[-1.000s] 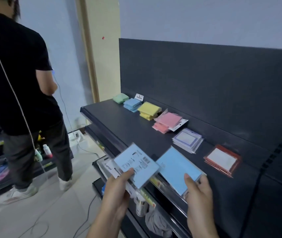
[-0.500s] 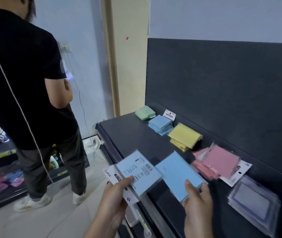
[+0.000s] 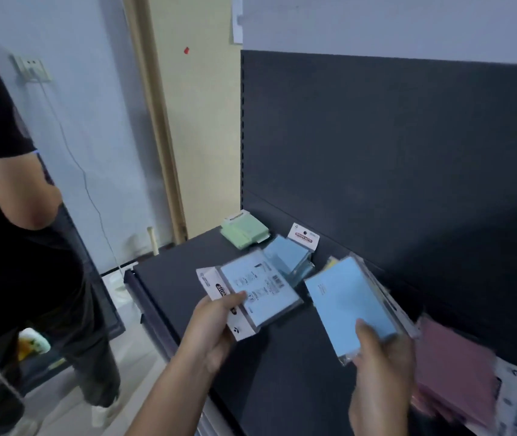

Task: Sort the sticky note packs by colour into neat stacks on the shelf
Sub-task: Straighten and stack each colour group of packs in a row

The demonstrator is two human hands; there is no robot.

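Left hand (image 3: 216, 328): bare; the back of the hand and the thumb show, with broad rounded knuckles and edges softened by blur.
Right hand (image 3: 382, 366): bare; the back of the hand and the thumb show, also blurred at the edges.
Left forearm (image 3: 162, 401): bare skin along the whole stretch in view, long and slender, cut off by the lower frame edge.
Right wrist (image 3: 373, 416): bare skin; only a short, thick stretch shows above the lower frame edge.
Clothing: out of view; only bare hands and arms show.
Fine detail: nails and skin lines too blurred to tell.
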